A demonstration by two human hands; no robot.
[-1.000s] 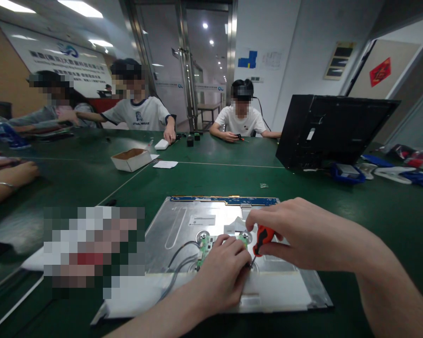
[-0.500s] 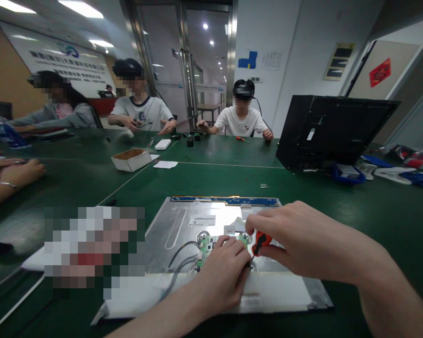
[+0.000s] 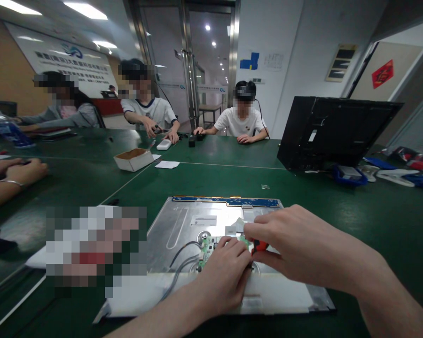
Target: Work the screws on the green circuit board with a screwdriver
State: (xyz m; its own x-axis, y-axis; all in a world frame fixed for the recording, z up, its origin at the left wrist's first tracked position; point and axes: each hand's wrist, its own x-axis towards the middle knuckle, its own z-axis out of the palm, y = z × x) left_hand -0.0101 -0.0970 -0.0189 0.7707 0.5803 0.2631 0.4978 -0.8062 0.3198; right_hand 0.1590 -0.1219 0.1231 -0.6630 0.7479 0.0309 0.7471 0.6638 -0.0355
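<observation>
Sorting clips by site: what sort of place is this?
Likely an office room used for bench work: a lettered wall sign, glass doors, and a metal panel lying on a long green table.

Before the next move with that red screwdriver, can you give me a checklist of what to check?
1. Screwdriver gripped in the right hand's fingers: ok.
2. Left hand over the green circuit board: ok, it covers part of it.
3. Metal panel lying on the green table: ok.
4. Screwdriver tip in a screw: cannot tell, the hands hide it.
5. Grey cables clear of the left forearm: not ok, they seem to run in under it.
</observation>
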